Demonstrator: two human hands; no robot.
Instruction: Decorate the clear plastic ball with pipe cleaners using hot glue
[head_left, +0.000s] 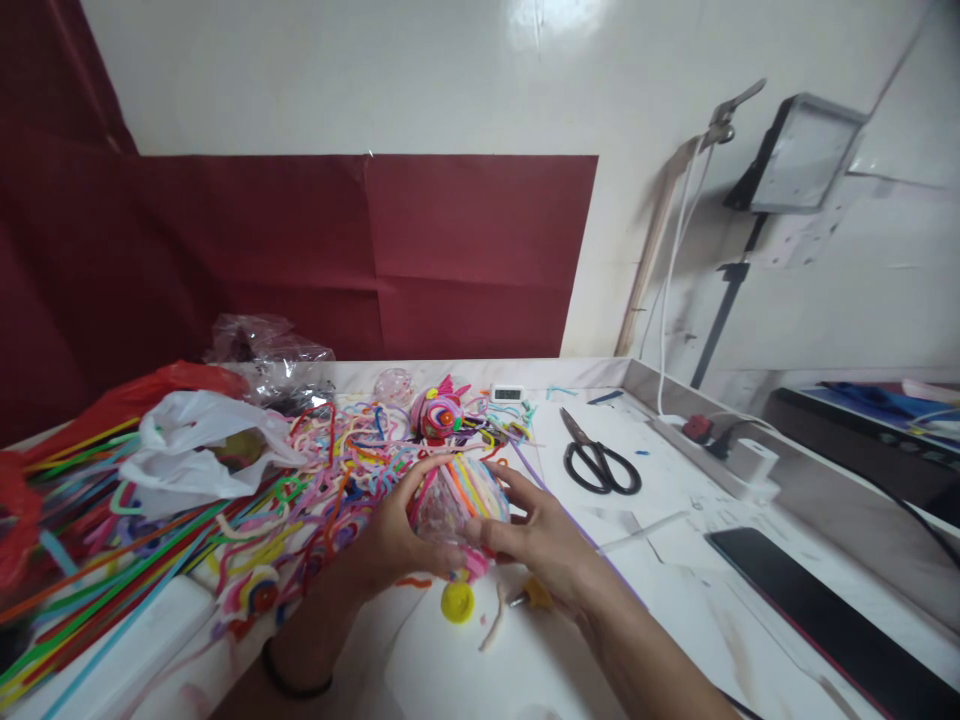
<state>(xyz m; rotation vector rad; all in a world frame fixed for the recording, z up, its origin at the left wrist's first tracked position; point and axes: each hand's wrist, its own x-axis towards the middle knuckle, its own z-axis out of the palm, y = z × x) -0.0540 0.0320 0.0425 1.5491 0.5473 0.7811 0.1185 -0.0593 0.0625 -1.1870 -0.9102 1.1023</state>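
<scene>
Fingers (pixel 523 492) of the left hand (pixel 396 535) and right hand (pixel 544 538) grasp opposite sides of a striped ball (pixel 478 487). Position of ball: between the hands, at the near middle of the tabletop (pixel 724 612); contact with the surface cannot be determined. Upper part: orange, yellow, pink and pale blue chenille bands. Lower part: a transparent area.

Work surface: white, marble-patterned. A yellow chenille coil (pixel 457 602) lies just below the ball. To the left, a tangled heap of chenille stems (pixel 349 430) spreads toward the back edge, with longer straight stems (pixel 142 560) beside a white plastic bag (pixel 169 450) and a red plastic bag (pixel 176 380). A clear plastic bag (pixel 270 360) sits behind them. Near the back edge: a transparent ball (pixel 394 386), a multicoloured chenille figure (pixel 441 412) and a small digital display (pixel 507 394).

Right side: black-handled scissors (pixel 602 462) lie with blades slightly parted, points away from the wearer. Nearer is a dark smartphone (pixel 825 615). A power strip (pixel 679 437) carrying a white adapter (pixel 752 460) runs along the right edge.

Room: maroon sheeting (pixel 480 250) covers the lower part of the pale wall (pixel 360 70); a floodlight (pixel 810 155) stands at right on a pole.
</scene>
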